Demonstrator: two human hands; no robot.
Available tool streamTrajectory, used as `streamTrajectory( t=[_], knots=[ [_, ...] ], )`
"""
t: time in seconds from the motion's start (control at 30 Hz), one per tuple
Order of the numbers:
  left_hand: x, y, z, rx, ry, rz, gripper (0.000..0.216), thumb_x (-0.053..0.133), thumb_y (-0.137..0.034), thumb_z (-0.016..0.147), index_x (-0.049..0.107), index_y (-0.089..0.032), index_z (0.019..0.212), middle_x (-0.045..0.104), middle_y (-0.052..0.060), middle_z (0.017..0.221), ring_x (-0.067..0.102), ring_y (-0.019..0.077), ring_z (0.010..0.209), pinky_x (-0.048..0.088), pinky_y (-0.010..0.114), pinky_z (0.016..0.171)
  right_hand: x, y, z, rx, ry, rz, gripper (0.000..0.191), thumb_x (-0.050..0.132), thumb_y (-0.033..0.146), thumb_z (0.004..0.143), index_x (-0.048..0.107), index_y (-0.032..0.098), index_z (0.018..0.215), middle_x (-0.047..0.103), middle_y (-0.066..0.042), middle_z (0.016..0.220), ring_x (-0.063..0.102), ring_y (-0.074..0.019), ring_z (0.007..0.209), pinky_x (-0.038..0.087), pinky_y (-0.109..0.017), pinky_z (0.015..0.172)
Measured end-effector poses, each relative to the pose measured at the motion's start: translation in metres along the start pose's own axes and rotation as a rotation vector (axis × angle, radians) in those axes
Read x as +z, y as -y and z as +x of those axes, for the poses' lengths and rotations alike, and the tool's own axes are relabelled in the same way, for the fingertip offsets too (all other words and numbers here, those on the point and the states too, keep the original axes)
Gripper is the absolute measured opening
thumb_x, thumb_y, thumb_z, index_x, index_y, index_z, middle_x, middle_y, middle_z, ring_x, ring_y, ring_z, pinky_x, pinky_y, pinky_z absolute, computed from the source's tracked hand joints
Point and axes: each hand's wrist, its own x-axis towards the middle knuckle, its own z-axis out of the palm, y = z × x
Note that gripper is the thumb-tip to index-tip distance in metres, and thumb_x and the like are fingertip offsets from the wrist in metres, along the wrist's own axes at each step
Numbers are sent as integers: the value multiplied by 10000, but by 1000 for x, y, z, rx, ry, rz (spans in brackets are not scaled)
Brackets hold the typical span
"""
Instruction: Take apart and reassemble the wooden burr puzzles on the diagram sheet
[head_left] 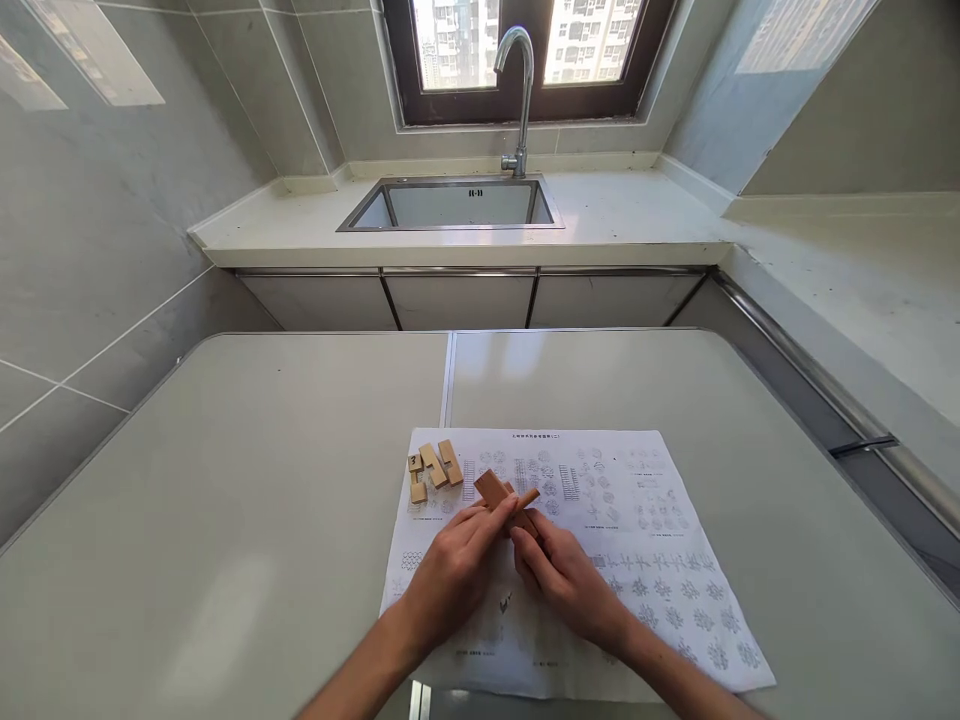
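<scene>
My left hand [459,572] and my right hand [564,578] meet over a printed paper sheet [645,500] on the table. Both have their fingers closed round a small cluster of wooden puzzle blocks [504,497], which sticks out above the fingertips. The blocks in my hands are a darker reddish brown. A little to the left on the sheet lie several loose pale wooden puzzle pieces [435,468], notched and set side by side, one marked with a number. They are untouched.
The sheet lies on a grey table [225,520] with a seam down its middle. Beyond it runs a white counter [622,215] with a steel sink [450,205] and tap [520,95] under a window. Tiled wall stands at left.
</scene>
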Motion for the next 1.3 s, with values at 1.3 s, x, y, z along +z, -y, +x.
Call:
streamTrajectory(
  t=[1.3],
  knots=[
    [18, -7, -7, 13, -133, 311, 746, 412, -1, 1051, 151, -177, 1728, 746, 145, 1379, 736, 275, 1264, 480, 588, 1205, 9, 1, -1, 43, -13, 190, 445, 546, 680, 1033, 508, 250, 924, 402, 63, 679, 323, -133, 564, 307, -297, 523]
  ],
)
